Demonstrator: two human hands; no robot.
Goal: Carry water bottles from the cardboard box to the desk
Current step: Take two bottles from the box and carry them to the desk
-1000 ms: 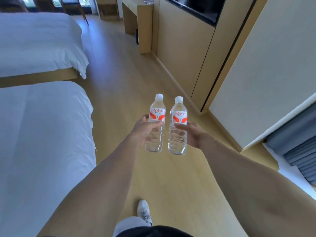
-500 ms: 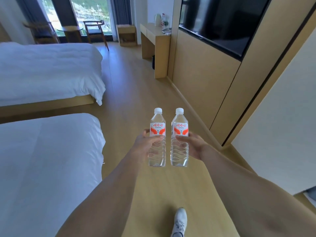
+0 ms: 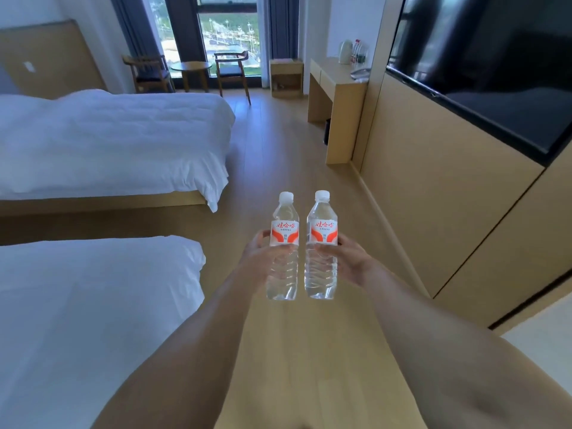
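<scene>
The desk [image 3: 335, 88] lies ahead and a little to the right of both hands, far down the room against the right wall, well apart from the bottles, so the coming move is a walk forward along the wooden floor [image 3: 288, 156] and not a reach. The left hand [image 3: 263, 258] grips the left bottle [image 3: 284, 249] around its ribbed middle, thumb in front just under the red and white label; the right hand [image 3: 346, 258] grips the right bottle [image 3: 321, 247] in the same way. Both bottles stand upright, white caps on top, long axis vertical, just beside each other with a thin gap between them. I judge that the right hand is the nearer one to the desk, because the desk stands on that side. On the desk top I see a white kettle [image 3: 345, 51], some small bottles [image 3: 358, 51] near it and a phone [image 3: 360, 72] (too small to tell more), so free place must be found in front of them. Two beds [image 3: 108, 140] with white covers fill the left side, and the wall cabinet [image 3: 433, 181] with the dark television [image 3: 495, 66] runs along the right; the passage between them looks open. The cardboard box is not in view.
</scene>
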